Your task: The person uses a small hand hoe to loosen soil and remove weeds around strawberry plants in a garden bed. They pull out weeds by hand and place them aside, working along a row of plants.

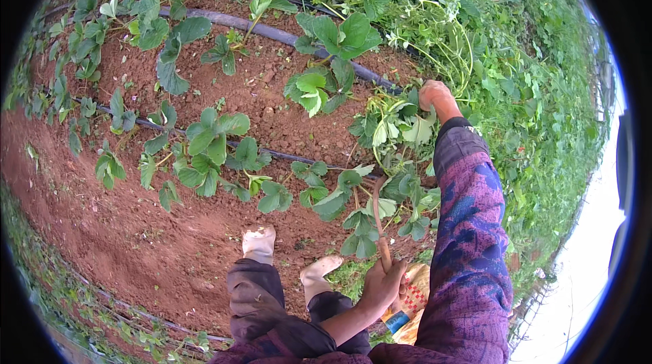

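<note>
My left hand [381, 288] is closed round the wooden handle of a sickle-like hand tool [376, 206], low in the view. The tool's thin, rusty curved metal part points away from me among strawberry leaves. My right hand [436, 95] reaches forward at the edge of the weeds, fingers curled down by a bunch of pulled-looking green weeds [461, 66]; its fingertips are hidden, so its hold is unclear. Strawberry plants [417, 129] with some pale, upturned leaves lie just left of that wrist.
A thick drip hose [270, 32] and a thinner one [277, 153] cross the red soil bed [265, 94] between strawberry plants [209, 145]. Dense weeds [540, 109] cover the right side. My feet [259, 244] stand on the soil, near a checked woven sack [415, 292].
</note>
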### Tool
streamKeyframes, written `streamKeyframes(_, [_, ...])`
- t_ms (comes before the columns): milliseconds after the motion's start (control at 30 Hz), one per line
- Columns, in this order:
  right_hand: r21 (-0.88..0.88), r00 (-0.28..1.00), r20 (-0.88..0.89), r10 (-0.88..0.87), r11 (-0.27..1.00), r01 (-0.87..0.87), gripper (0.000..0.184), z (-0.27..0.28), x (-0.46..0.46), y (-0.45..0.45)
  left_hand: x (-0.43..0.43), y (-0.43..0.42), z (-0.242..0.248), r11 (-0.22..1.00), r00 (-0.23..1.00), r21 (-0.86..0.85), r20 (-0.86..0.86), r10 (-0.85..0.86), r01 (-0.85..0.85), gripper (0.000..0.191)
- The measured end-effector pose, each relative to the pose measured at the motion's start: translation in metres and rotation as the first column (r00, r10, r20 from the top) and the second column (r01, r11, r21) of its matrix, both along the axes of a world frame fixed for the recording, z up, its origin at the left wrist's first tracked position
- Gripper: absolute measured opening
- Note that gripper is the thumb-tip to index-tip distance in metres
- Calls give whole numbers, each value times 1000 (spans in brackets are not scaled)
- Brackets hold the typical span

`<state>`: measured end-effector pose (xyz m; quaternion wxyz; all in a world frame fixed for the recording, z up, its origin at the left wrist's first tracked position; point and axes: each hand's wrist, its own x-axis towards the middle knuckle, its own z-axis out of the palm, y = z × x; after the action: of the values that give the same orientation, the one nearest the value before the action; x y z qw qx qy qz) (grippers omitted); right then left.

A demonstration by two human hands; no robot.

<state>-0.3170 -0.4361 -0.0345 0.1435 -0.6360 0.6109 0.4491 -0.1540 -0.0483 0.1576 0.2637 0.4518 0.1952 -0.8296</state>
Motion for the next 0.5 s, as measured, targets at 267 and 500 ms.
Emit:
streamKeyframes(267, [-589,896,387,-216,690,421,50,171,-16,96,-6,11,3,999,998,-36,41,40,-38,12])
streamKeyframes(500, [-453,575,815,69,695,558,31,179,-98,306,-7,39,-15,995,988,-82,152,-37,50,12])
